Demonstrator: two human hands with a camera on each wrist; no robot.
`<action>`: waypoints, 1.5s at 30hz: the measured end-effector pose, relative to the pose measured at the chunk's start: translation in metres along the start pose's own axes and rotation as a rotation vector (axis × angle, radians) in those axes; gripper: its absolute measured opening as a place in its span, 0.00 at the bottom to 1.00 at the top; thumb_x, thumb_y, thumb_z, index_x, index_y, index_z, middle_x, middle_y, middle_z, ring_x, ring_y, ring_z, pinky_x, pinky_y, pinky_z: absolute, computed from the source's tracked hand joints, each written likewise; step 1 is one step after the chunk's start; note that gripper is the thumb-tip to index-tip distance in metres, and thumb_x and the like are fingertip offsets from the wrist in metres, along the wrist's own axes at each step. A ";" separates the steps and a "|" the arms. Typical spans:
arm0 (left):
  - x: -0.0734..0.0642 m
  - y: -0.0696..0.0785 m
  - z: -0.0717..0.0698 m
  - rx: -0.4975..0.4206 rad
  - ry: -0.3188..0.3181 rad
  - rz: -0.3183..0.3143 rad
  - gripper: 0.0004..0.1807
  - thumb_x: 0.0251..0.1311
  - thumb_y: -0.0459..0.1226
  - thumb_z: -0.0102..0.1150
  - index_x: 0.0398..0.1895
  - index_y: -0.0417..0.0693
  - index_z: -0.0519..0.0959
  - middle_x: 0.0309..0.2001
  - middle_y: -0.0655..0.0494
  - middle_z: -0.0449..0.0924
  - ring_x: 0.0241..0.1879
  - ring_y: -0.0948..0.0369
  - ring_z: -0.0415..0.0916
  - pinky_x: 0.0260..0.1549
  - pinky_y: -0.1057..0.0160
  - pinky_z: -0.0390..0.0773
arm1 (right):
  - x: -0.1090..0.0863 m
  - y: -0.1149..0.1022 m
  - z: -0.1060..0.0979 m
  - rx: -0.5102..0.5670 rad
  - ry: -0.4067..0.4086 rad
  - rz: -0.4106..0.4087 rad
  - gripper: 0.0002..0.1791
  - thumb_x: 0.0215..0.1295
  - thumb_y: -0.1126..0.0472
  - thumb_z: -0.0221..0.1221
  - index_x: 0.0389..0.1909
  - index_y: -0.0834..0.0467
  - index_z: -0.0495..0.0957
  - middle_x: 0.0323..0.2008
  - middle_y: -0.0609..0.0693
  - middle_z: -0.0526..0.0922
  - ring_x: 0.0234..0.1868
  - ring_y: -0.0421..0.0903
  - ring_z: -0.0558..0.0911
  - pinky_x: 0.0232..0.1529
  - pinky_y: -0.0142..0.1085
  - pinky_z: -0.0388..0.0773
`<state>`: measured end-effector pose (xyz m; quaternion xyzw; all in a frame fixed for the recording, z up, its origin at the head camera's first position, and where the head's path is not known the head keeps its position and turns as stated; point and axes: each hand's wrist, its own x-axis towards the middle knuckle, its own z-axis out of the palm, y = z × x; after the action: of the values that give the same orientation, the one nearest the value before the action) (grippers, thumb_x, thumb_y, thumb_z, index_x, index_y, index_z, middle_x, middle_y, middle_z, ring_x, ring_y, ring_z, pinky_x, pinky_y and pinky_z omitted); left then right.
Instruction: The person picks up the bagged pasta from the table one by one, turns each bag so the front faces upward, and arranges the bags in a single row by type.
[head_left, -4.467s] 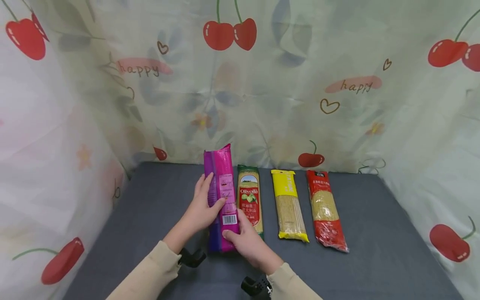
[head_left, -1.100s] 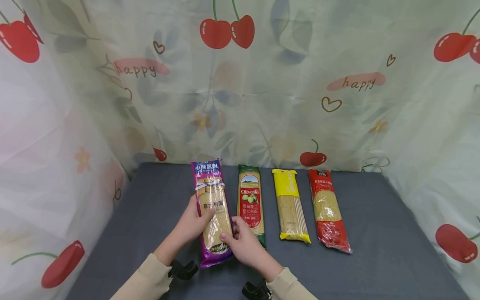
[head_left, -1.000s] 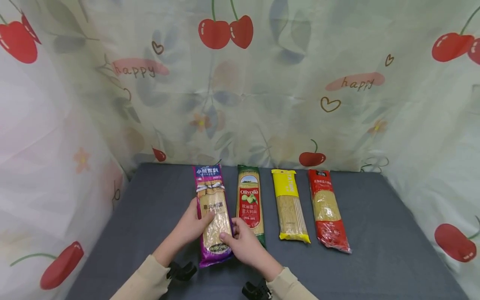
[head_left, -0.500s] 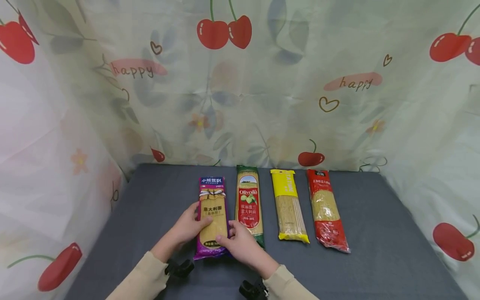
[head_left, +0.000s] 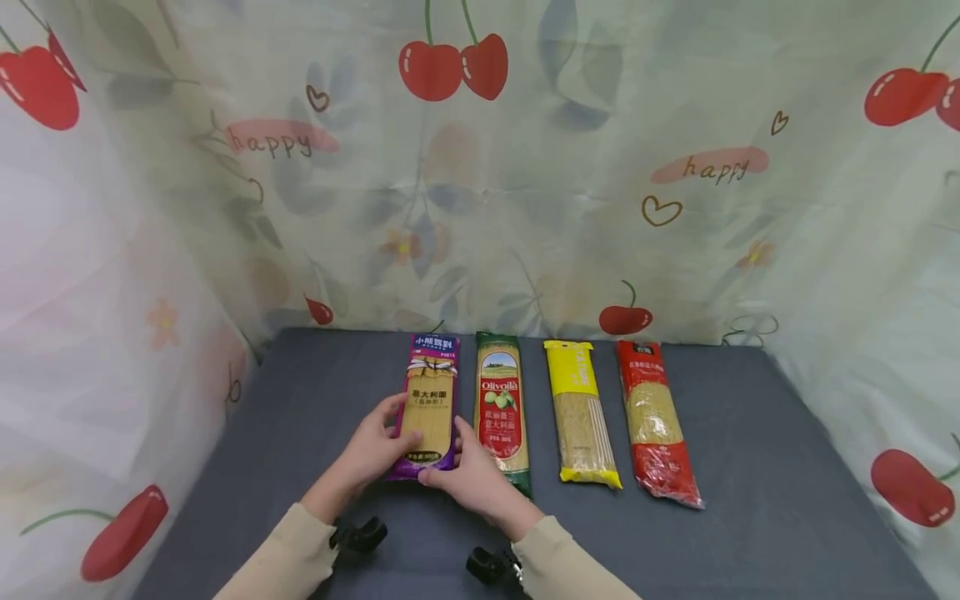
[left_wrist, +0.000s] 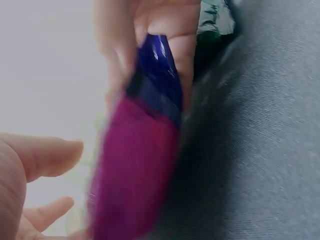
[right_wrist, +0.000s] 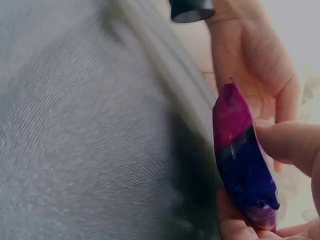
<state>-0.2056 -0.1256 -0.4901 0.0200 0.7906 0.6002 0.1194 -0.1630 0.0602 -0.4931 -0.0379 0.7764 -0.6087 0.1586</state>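
A purple packet of pasta with a clear front lies left of the other packets in the head view, its shadow beneath it. My right hand grips its near right corner, thumb on top; the right wrist view shows that thumb and the fingers below pinching the packet's blue end. My left hand is at its left side with fingers spread. In the left wrist view, the left thumb stands apart from the packet's blurred magenta side.
Right of it lie a green-ended Olivoilà pasta packet, a yellow pasta packet and a red pasta packet, in a row on the grey cloth. A cherry-print curtain encloses the back and sides.
Earlier the purple packet showed its barcode side; it was turned face up, with both hands gripping it. Since then it has moved away toward the curtain, and my left fingers have loosened.
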 end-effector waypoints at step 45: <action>0.004 -0.035 -0.012 0.092 -0.039 0.027 0.35 0.67 0.36 0.57 0.75 0.50 0.56 0.67 0.43 0.64 0.64 0.51 0.66 0.58 0.54 0.69 | 0.008 -0.001 0.027 -0.444 0.113 -0.012 0.49 0.61 0.52 0.66 0.75 0.63 0.48 0.60 0.61 0.64 0.51 0.49 0.72 0.52 0.45 0.73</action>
<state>-0.2078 -0.1463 -0.5209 0.0479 0.8147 0.5642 0.1254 -0.1624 0.0325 -0.4993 -0.0424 0.8988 -0.4249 0.0989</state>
